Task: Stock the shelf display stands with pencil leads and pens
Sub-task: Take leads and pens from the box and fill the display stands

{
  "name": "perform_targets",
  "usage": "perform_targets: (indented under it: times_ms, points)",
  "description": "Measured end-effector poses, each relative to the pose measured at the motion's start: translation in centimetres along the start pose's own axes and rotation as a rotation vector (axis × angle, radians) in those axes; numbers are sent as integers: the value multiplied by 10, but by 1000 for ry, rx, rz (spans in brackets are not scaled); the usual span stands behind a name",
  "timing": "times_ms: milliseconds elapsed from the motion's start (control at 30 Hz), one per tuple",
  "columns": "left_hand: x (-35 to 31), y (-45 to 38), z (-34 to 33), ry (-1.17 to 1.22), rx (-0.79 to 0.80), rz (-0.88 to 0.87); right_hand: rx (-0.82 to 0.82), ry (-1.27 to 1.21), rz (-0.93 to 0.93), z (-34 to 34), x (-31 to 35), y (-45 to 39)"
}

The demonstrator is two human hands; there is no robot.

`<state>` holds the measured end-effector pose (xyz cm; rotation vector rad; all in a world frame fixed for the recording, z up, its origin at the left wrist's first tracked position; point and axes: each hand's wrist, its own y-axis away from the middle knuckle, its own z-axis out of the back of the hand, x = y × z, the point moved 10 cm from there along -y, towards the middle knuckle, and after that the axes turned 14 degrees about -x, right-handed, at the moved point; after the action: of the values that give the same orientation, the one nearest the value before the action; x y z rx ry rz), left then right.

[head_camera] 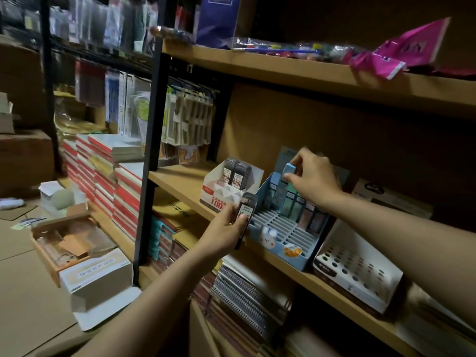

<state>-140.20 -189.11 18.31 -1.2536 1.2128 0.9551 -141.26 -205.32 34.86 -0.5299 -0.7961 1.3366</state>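
My left hand (226, 225) grips a small stack of grey pencil lead cases (247, 206) in front of the wooden shelf (180, 181). My right hand (313, 173) pinches a light blue lead case (289, 170) over the back rows of the blue slotted display stand (280, 234), where several coloured cases stand upright. To the left, a white display stand (222, 195) holds two grey lead cases (235, 173) at its back. Right of the blue stand sits a white pen stand (358, 275) with round holes, no pens showing.
Spiral notebooks (244, 302) fill the shelf below. Red and white book stacks (103, 176) stand at left. An open cardboard box (69, 243) and a white box (98, 276) lie on the floor. A pink packet (401, 52) overhangs the top shelf.
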Motion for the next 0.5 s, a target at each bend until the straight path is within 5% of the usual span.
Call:
perform_targets:
  times_ms: [500]
  points:
    - [9, -12, 5, -74, -81, 0, 40, 54, -38, -30, -11, 0]
